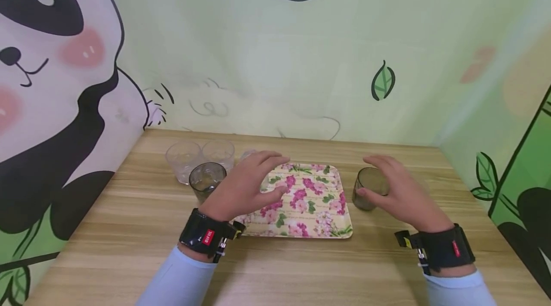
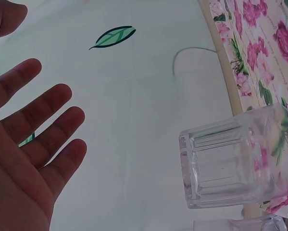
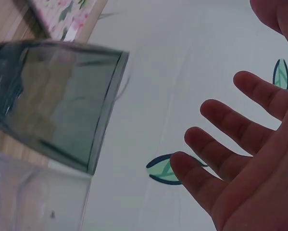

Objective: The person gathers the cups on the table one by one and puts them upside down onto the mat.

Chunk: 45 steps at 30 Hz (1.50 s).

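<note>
My left hand (image 1: pixel 245 184) hovers over the left side of a floral tray (image 1: pixel 307 201), its fingers spread and holding nothing. A clear glass (image 2: pixel 225 163) stands on the tray near that hand; in the head view the hand hides most of it. On the right, my right hand (image 1: pixel 400 193) is held beside a smoky dark glass (image 1: pixel 367 196), with fingers and thumb apart. In the right wrist view that dark glass (image 3: pixel 62 101) stands away from the fingers (image 3: pixel 196 178). A clear glass (image 3: pixel 33 197) sits next to it, mostly hidden in the head view.
Left of the tray, another dark glass (image 1: pixel 206 179) stands in front of two clear glasses (image 1: pixel 182 158). All of this is on a wooden table (image 1: pixel 310 267), with a printed wall cloth (image 1: pixel 258 57) behind and at the sides.
</note>
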Motion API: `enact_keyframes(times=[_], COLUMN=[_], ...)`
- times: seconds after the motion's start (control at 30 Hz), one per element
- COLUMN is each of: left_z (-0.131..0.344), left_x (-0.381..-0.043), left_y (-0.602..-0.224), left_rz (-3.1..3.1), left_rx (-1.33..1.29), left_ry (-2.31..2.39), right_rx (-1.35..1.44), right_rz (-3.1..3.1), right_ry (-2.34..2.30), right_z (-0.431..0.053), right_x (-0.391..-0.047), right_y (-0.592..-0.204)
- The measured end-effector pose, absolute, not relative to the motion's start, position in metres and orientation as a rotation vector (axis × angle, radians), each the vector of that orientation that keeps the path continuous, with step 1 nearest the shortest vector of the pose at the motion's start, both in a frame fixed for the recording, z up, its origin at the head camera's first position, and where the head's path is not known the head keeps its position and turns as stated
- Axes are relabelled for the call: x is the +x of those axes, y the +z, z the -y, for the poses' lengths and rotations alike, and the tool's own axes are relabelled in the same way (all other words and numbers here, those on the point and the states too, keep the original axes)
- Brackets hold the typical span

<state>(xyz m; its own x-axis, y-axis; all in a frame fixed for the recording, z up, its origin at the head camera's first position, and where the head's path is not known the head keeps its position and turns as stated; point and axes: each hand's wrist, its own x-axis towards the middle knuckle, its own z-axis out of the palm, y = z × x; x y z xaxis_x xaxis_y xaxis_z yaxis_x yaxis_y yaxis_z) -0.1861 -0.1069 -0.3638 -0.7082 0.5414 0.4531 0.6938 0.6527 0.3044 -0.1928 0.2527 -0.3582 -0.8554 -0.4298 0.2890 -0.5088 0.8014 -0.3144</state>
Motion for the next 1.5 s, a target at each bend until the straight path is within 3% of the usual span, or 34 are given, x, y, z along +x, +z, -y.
enact_keyframes(times=[0.43,1.5], left_z=[0.106,0.103], left_x=[-0.187,-0.187], left_y=[-0.363,-0.367], left_rz=[2.535,2.59], left_rx=[-0.997,-1.001], left_ry=[-0.679,-0.643], right_rx=[0.624,0.509], right_rz=[2.801,3.004], right_ry=[0.607,0.476], right_z=[-0.29,-0.329], right_x=[-0.192,-0.196], right_y=[-0.358,-0.378])
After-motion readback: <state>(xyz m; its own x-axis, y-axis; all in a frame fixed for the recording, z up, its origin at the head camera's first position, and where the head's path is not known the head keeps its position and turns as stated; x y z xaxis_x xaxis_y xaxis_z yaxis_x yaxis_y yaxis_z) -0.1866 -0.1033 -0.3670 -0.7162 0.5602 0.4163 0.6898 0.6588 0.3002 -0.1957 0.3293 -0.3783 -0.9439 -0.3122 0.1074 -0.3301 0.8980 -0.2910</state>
